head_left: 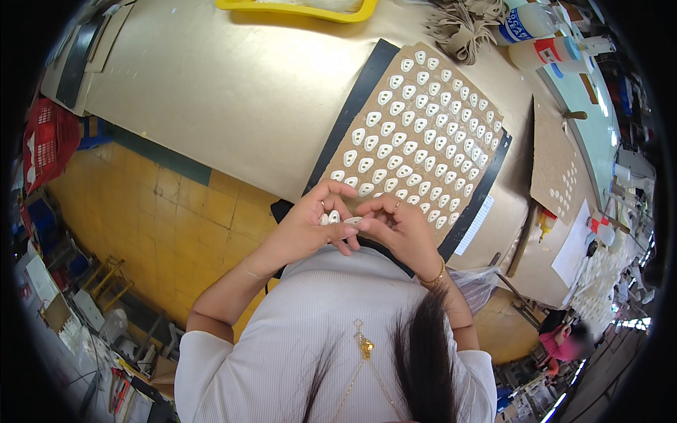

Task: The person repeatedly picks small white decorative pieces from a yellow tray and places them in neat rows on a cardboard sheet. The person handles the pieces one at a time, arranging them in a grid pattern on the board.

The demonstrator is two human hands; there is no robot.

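My left hand (310, 220) is curled in front of my body, holding several small white oval pieces (329, 218) in its fingers. Against its thumb tip, another flat white oval piece (352, 221) is pinched by the thumb and fingers of my right hand (402, 227). Just beyond both hands lies a brown cardboard sheet (396, 95), covered with slanted rows of similar white pieces with holes in them. A dark board (374, 67) shows beneath it. My hands partly cover its near rows.
The sheet rests on a tan table (211, 92). A yellow tray (296, 8), fabric strips (462, 32) and a bottle (539, 52) stand at the far side. Right are another cardboard sheet (546, 151) and a plastic bag (476, 285). A person in pink (556, 342) is lower right.
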